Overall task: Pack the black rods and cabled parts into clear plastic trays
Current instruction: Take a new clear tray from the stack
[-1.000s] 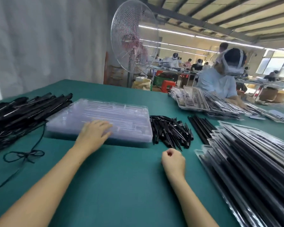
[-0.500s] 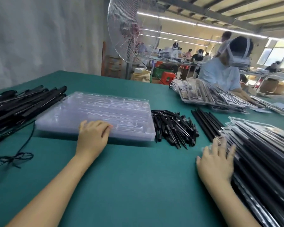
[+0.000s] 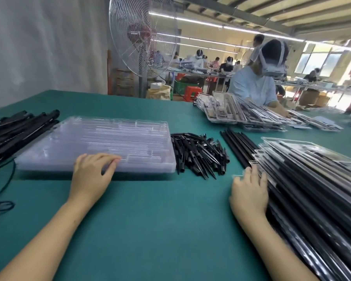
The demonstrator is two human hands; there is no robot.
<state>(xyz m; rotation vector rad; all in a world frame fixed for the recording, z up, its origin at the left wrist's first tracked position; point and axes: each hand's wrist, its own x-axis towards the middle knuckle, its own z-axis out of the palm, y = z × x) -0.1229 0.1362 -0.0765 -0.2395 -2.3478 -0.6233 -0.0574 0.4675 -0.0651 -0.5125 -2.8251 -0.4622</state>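
Green matting covers the work surface point(image 3: 150, 230); a standing fan point(image 3: 144, 37) and other workers are behind it.

Left hand point(image 3: 91, 175): its fingers point(image 3: 107, 159) lie nearly straight on the near rim of the stack of empty clear trays point(image 3: 109, 138), with the thumb against the front edge. No firm grip is evident.

Right hand point(image 3: 249, 191): its fingers are straight and pressed flat to the near left edge of the packed trays point(image 3: 312, 179). It holds nothing.

Stock:
- The loose black rods point(image 3: 239, 147) lie between the two stacks, just beyond the right hand. Their long axis runs away from the person, leaning slightly left.
- A pile of short black pieces point(image 3: 199, 155) touches the right side of the empty trays.
- The cabled parts point(image 3: 12, 134) lie at the far left, beside the empty trays and nearer the left hand.

Judgement: the next tray has not yet been drawn out. The left hand is placed to take it. The right hand is nearer the rods and need only reach forward along their length.
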